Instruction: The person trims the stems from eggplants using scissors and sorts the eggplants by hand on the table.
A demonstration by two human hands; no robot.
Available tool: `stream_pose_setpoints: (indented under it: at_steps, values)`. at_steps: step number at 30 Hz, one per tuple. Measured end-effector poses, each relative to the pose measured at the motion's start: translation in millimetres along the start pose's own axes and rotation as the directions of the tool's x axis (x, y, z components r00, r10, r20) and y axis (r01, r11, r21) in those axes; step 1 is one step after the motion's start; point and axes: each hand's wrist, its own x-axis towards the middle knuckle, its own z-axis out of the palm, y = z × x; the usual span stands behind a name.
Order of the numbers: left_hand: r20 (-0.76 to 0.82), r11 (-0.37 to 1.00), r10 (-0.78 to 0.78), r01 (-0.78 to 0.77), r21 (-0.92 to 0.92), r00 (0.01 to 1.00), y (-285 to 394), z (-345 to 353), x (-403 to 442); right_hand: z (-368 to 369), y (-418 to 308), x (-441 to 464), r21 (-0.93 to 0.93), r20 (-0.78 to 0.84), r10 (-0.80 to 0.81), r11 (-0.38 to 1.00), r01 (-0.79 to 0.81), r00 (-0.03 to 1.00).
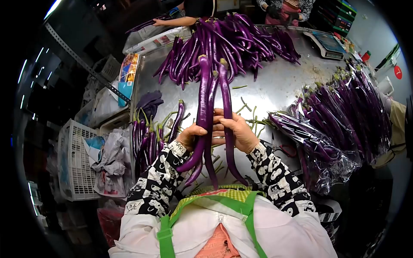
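Several long purple eggplants [203, 94] are held upright between my two hands, above the metal table [266, 92]. My left hand [190, 136] is wrapped around the left side of the bunch, its thumb across the thickest one. On the right, my right hand [239, 130] has its thumb on the front of a slimmer eggplant [226, 92], with fingers reaching behind toward the others. The stem ends point away from me and the lower ends curve near my apron. Beyond them lies a large pile of loose eggplants [232, 41].
Plastic-wrapped eggplants [344, 116] lie at the right, near red-handled scissors [287, 150]. A scale [328, 44] stands at the back right. Short eggplants [146, 137] and a white crate [77, 161] are at the left. Two people stand beyond the table; one's bare forearm [178, 21] shows.
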Motion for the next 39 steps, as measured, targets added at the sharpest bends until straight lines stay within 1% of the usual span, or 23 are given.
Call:
stream_pose_setpoints:
  at_steps: [1, 2, 5, 6, 7, 10, 11, 13, 14, 20, 23, 25, 27, 29, 30, 31, 32, 33, 34, 35, 36, 37, 39]
  values:
    - [0.086, 0.996, -0.003, 0.01, -0.089, 0.996, -2, -6, 3, -3, 2, 1, 0.019, 0.019, -0.005, 1.0, 0.004, 1.0]
    - [0.085, 0.999, 0.023, -0.019, -0.042, 0.996, -6, -9, 3, -5, 3, 3, 0.039, 0.038, -0.009, 0.999, 0.008, 0.999]
    - [0.16, 0.996, 0.051, -0.038, -0.082, 0.986, -12, -18, 1, 0, 3, -1, 0.106, 0.044, -0.003, 0.994, -0.002, 0.999]
    - [0.19, 0.991, 0.049, -0.024, -0.134, 0.98, -11, -15, 3, -4, 7, 0, 0.098, -0.027, -0.026, 0.995, 0.029, 0.999]
    - [0.189, 0.99, 0.047, -0.021, -0.137, 0.981, -10, -13, 3, -8, 11, 1, 0.1, -0.03, -0.024, 0.995, 0.027, 0.999]
    - [-0.076, 0.998, -0.032, 0.036, 0.052, 0.997, -6, -12, -5, -2, 15, 2, 0.088, -0.106, 0.017, 0.996, -0.008, 0.994]
    - [-0.182, 0.991, -0.045, 0.067, 0.119, 0.982, -6, -14, -4, -10, 24, 8, -0.035, -0.158, -0.036, 0.999, 0.031, 0.987]
    - [-0.277, 0.961, -0.025, 0.099, 0.258, 0.961, -11, -9, 6, -15, 31, 9, -0.089, -0.139, -0.121, 0.99, 0.109, 0.983]
    - [-0.322, 0.96, -0.002, 0.092, 0.263, 0.947, -12, -5, 8, -16, 33, 9, -0.091, -0.139, -0.12, 0.99, 0.108, 0.983]
    - [-0.32, 0.954, -0.011, 0.106, 0.281, 0.947, -16, -8, 12, -18, 39, 11, -0.134, -0.174, -0.259, 0.962, 0.237, 0.95]
    - [-0.272, 0.966, -0.066, 0.13, 0.223, 0.96, -14, -14, 15, -26, 36, 13, -0.22, -0.21, -0.233, 0.958, 0.186, 0.95]
    - [-0.268, 0.964, -0.12, 0.177, 0.199, 0.956, -8, -9, 14, -31, 34, 21, -0.34, -0.197, -0.221, 0.929, 0.145, 0.955]
    - [-0.272, 0.982, -0.11, 0.147, 0.122, 0.956, -15, -12, 23, -35, 24, 26, -0.519, -0.144, -0.231, 0.846, 0.126, 0.962]
    - [-0.33, 0.989, -0.131, 0.145, 0.02, 0.935, -23, -19, 33, -35, 11, 26, -0.528, -0.12, -0.079, 0.849, 0.004, 0.99]
    - [-0.317, 0.992, -0.111, 0.122, 0.015, 0.942, -22, -16, 34, -38, 12, 30, -0.573, -0.125, -0.046, 0.819, -0.035, 0.991]
    - [-0.37, 0.995, -0.07, 0.093, 0.045, 0.926, -23, -17, 32, -33, 10, 29, -0.573, -0.132, -0.002, 0.816, -0.074, 0.991]
    - [-0.448, 0.99, -0.023, 0.084, 0.116, 0.894, -25, -17, 34, -27, 8, 19, -0.622, -0.149, -0.02, 0.779, -0.078, 0.989]
    - [-0.513, 0.979, 0.038, 0.07, 0.189, 0.858, -26, -16, 38, -27, 8, 15, -0.678, -0.191, 0.043, 0.717, -0.163, 0.981]
    - [-0.52, 0.98, 0.117, -0.013, 0.2, 0.846, -30, -11, 41, -20, 9, 7, -0.513, -0.041, 0.07, 0.855, -0.081, 0.997]
    - [-0.539, 0.976, 0.188, -0.095, 0.197, 0.821, -33, -9, 44, -24, 19, -2, -0.621, -0.137, 0.069, 0.772, -0.139, 0.988]
    - [-0.548, 0.982, 0.169, -0.091, 0.167, 0.819, -31, -8, 47, -20, 25, -9, -0.581, -0.137, 0.056, 0.804, -0.126, 0.989]
    - [-0.504, 0.978, 0.173, -0.087, 0.191, 0.846, -30, -11, 47, -22, 28, -12, -0.587, -0.128, 0.058, 0.8, -0.123, 0.99]
    - [-0.532, 0.993, 0.108, -0.06, 0.106, 0.84, -27, -15, 45, -38, 30, -6, -0.626, -0.117, 0.053, 0.771, -0.115, 0.992]
